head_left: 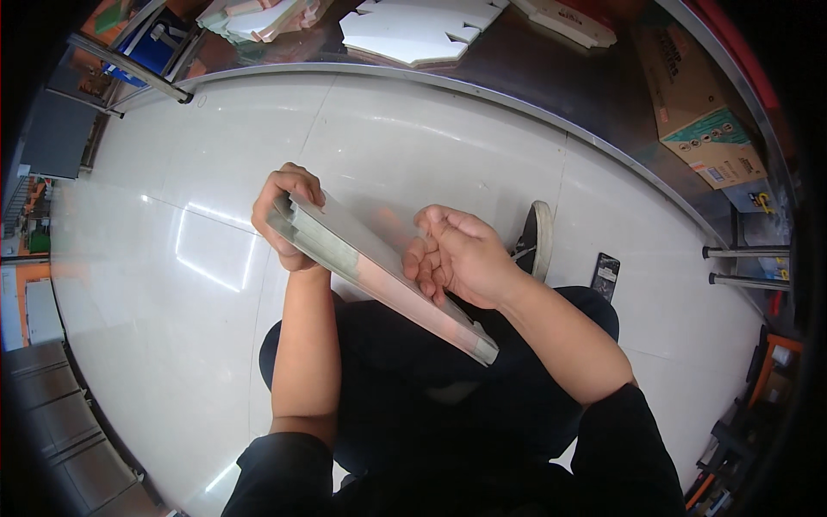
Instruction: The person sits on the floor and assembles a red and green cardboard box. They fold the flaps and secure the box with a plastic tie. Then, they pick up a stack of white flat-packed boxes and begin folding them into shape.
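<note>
Stack (379,277) held tilted above the lap (383,370), left end high.
Keep the left hand (277,215) firm at the raised end and the layers aligned; a loose grip could let them slide. Left fingers: wrapped around that end, clamping it. Right hand (465,252): fingers loosely curled beside the stack's upper face; whether they touch it or pinch anything, cannot tell.
</note>
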Demonstrator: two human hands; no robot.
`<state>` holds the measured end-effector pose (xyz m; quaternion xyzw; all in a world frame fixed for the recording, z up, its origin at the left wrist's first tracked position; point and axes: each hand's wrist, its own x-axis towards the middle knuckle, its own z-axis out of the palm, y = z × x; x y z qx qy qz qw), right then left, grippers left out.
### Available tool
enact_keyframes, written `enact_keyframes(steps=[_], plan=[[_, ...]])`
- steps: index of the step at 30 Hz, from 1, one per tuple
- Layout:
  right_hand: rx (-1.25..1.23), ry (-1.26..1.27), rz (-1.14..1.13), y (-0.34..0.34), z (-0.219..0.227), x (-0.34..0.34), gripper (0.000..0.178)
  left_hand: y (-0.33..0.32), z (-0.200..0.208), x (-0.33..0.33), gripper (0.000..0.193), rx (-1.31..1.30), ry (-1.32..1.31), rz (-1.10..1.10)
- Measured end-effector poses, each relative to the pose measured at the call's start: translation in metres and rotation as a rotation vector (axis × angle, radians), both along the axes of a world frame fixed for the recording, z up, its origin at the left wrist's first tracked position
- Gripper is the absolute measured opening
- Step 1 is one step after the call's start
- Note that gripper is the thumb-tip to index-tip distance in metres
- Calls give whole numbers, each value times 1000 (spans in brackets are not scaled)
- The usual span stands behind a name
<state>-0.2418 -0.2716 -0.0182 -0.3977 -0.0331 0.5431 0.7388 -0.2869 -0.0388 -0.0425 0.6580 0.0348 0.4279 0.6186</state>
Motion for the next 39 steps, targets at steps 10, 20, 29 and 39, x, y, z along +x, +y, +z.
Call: enact_keyframes(steps=[10,20,29,39], plan=[[-334,-669,-540,-18,-46,108,15,-14,9,7,92,138,-49,34],[-1388,-1792,-577,-126,-128,259,25,-3,5,12,92,216,24,114],[-1309,-1546,-560,-156,-109,235,39,2,-10,29,62,412,10,252],[-598,-1094,-102,22,-26,-2,63,-1,-4,22,45,496,153,318]])
